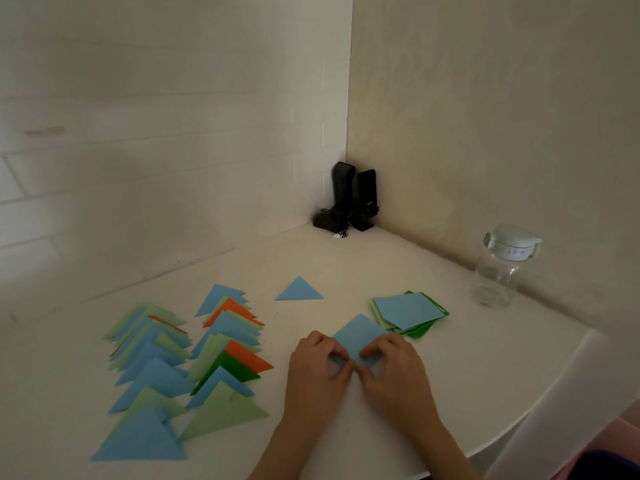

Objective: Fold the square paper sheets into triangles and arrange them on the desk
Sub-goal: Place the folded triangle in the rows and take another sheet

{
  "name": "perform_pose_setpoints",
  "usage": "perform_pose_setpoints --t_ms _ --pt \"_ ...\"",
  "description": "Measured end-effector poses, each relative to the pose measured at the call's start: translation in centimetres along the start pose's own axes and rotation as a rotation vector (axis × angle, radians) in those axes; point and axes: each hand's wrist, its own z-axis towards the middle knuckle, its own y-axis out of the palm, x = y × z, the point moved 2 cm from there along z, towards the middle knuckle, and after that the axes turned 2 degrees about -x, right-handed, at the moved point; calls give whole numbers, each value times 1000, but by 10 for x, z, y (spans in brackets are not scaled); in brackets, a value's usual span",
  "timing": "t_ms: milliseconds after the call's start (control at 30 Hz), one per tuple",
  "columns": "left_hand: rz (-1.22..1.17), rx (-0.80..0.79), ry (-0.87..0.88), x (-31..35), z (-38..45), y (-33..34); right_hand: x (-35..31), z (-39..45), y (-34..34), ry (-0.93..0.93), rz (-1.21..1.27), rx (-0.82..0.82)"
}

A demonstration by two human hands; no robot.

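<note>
Nearest the camera, both hands work one blue sheet lying as a diamond on the desk. The left hand and the right hand meet at the sheet's near corner, fingers curled down, each seeming to pinch the paper's near edges; the fingertips hide the corner itself, so whether it has lifted off the desk cannot be told.

The step in hand looks like the start of the diagonal fold. To do it well, the person should carry the near corner straight over to the far corner, line the two tips up exactly, hold them with one finger, and only then run the other hand along the fold outward from the middle. Creasing before the tips match would give a lopsided triangle.

To the left lie two rows of finished triangles in blue, light green, dark green and orange, overlapping like tiles. Beyond the hands a single blue triangle lies alone, likely the head of a third row. Just right of the sheet, touching it or nearly so, sits the stack of unfolded squares, blue on top of green.

Farther back stand a clear jar by the right wall and black speakers in the corner.
</note>
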Motion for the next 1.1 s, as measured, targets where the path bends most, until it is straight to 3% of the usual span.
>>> perform_pose_setpoints --t_ms 333,533,833,1100 --pt "-61 17 -16 -8 0 -6 2 -1 -2 -27 69 8" --pt "-170 31 -124 -8 0 -11 0 -1 -3 -60 -50 -39" --pt "-64 -28 87 -2 -7 -13 3 0 -4 -16 42 -58" --pt "-11 -3 112 -9 -8 -5 1 -3 -4 -27 23 -36"
